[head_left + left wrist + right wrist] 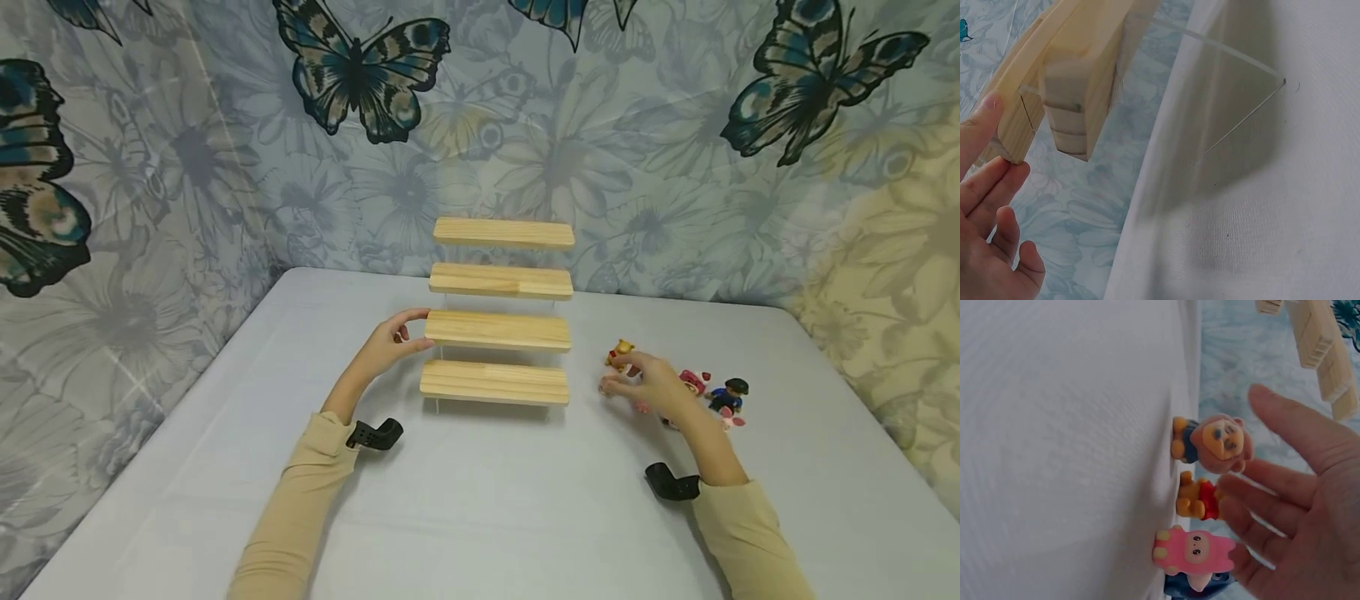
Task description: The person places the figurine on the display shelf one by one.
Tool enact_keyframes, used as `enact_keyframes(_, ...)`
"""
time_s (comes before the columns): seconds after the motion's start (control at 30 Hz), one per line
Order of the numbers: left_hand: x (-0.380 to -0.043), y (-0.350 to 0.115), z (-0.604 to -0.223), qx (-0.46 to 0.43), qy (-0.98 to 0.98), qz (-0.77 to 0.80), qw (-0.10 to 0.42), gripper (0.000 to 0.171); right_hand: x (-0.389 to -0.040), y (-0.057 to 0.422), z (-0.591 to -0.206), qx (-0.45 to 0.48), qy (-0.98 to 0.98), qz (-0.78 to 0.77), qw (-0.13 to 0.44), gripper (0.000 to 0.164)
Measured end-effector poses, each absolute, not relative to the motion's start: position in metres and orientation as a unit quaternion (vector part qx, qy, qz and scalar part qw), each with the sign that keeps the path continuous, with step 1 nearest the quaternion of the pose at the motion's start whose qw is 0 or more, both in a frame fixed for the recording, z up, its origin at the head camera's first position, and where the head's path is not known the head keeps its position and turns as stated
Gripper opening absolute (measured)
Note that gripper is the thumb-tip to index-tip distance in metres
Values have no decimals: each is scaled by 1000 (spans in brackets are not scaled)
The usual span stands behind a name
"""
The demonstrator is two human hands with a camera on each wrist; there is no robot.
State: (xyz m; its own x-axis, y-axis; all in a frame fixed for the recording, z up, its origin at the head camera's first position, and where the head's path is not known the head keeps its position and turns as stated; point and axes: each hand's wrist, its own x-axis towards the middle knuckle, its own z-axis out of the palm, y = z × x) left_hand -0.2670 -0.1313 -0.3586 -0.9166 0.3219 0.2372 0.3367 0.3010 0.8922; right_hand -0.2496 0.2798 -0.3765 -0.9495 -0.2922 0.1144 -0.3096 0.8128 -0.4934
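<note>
My left hand [384, 348] holds the left end of a light wooden board, second from the bottom of a stepped shelf [498, 332]. In the left wrist view, its thumb and fingertips lie on opposite sides of the board end [1022, 128]; the other fingers are loosely bent. My right hand [651, 390] hovers over small toy figurines with thumb and fingers spread. Nearest to it, in the right wrist view, stand a brown-hooded bear figurine [1224, 444], a yellow bear figurine in red [1209, 497] and a pink long-eared figurine [1194, 550]. A dark blue figurine [1210, 586] is partly hidden.
To the right of my right hand stands a figurine in blue with a dark cap [726, 397], near a pink one [693, 382]. The white-covered table [480, 500] meets a butterfly-patterned backdrop [570, 150] behind the shelf. Black wrist-camera mounts sit on both wrists.
</note>
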Motion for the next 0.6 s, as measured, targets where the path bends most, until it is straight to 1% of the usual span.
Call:
enact_keyframes(0.27,-267,-128,-358,-207,-806,-555,12,50,-248,284,-379,138,-958,253,-8,52)
enact_keyframes(0.53,-266,-129,-358,-207,-811,-548,7,51,-249,284,-383,146,-958,248,1,44)
enact_keyframes(0.6,-266,-129,-358,-204,-811,-548,10,51,-247,284,-383,155,-955,254,5,44)
